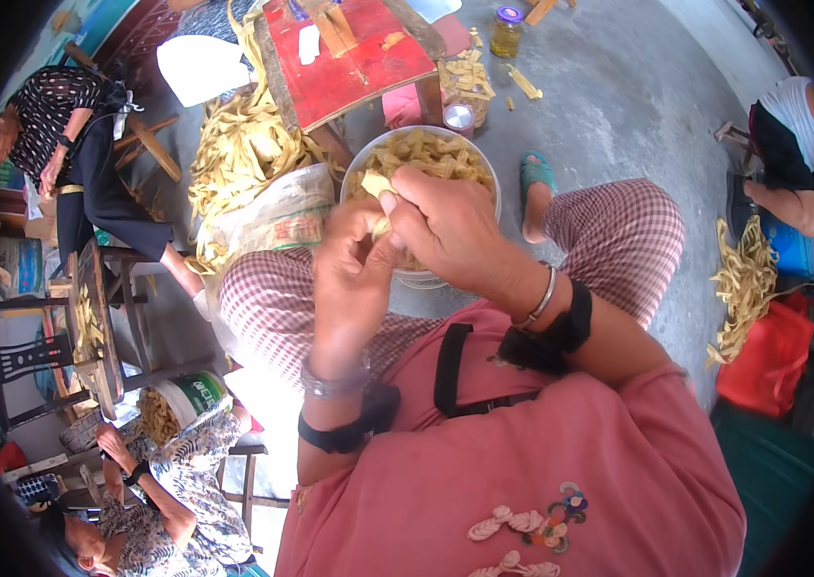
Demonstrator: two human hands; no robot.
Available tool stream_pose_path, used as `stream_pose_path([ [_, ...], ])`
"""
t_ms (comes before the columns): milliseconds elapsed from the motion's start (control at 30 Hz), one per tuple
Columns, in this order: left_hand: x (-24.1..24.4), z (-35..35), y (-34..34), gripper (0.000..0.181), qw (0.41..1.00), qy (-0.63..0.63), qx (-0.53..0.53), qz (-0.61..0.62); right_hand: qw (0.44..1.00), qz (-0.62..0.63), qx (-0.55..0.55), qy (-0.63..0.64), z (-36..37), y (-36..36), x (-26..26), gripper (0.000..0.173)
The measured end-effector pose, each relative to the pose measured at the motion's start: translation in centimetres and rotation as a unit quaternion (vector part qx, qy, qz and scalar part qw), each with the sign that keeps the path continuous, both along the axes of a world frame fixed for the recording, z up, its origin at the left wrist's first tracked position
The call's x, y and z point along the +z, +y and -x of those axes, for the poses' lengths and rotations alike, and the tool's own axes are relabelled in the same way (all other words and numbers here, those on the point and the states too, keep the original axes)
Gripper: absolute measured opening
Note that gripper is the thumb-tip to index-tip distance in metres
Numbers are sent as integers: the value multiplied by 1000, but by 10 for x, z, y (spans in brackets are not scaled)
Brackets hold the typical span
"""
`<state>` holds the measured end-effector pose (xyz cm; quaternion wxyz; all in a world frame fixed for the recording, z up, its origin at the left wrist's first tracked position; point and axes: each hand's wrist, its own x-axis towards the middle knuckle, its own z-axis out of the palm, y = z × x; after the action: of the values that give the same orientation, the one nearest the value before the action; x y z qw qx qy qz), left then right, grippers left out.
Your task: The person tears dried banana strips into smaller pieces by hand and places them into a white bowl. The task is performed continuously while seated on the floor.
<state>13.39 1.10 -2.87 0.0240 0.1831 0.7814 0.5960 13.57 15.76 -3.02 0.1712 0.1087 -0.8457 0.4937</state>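
Both of my hands meet above a round white bucket (pixel 497 180) filled with folded pale yellow strips (pixel 436 153). Between thumb and fingers, my right hand (pixel 457 231) pinches a small folded yellow strip (pixel 377 183). My left hand (pixel 356 267) grips the lower part of the same piece, its thumb close to my right fingertips. The fingers hide part of the strip. Left of the bucket, a clear printed plastic sack (pixel 284 216) lies against my knee, with a heap of long loose yellow strips (pixel 241 148) behind it.
A red-topped wooden table (pixel 371 79) stands beyond the bucket, near a metal can (pixel 459 117) and a purple-lidded jar (pixel 506 32). Two people (pixel 89 151) (pixel 176 490) sit at left, by a wooden bench (pixel 107 332). Another person (pixel 793 137) sits at right beside more strips (pixel 742 281).
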Motion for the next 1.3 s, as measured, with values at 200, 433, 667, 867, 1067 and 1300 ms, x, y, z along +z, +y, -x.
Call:
stream_pose_path([
  [200,-5,1,8,10,940,292,67,161,969,192,101,-116,12,2,-33,37],
  [433,-17,-2,4,13,973,195,47,116,959,179,137,-171,-3,13,-17,41],
  [667,-2,-4,8,27,947,-102,21,-304,986,127,107,2,-17,13,-10,26],
  [867,10,-8,2,35,839,-235,-56,-488,971,192,139,-28,-21,8,13,18],
  [1067,27,-19,2,28,876,-213,-72,-426,934,276,206,-97,-27,17,20,23],
  [1300,19,-13,13,17,963,-67,14,-259,862,362,255,-246,-26,18,-6,30],
])
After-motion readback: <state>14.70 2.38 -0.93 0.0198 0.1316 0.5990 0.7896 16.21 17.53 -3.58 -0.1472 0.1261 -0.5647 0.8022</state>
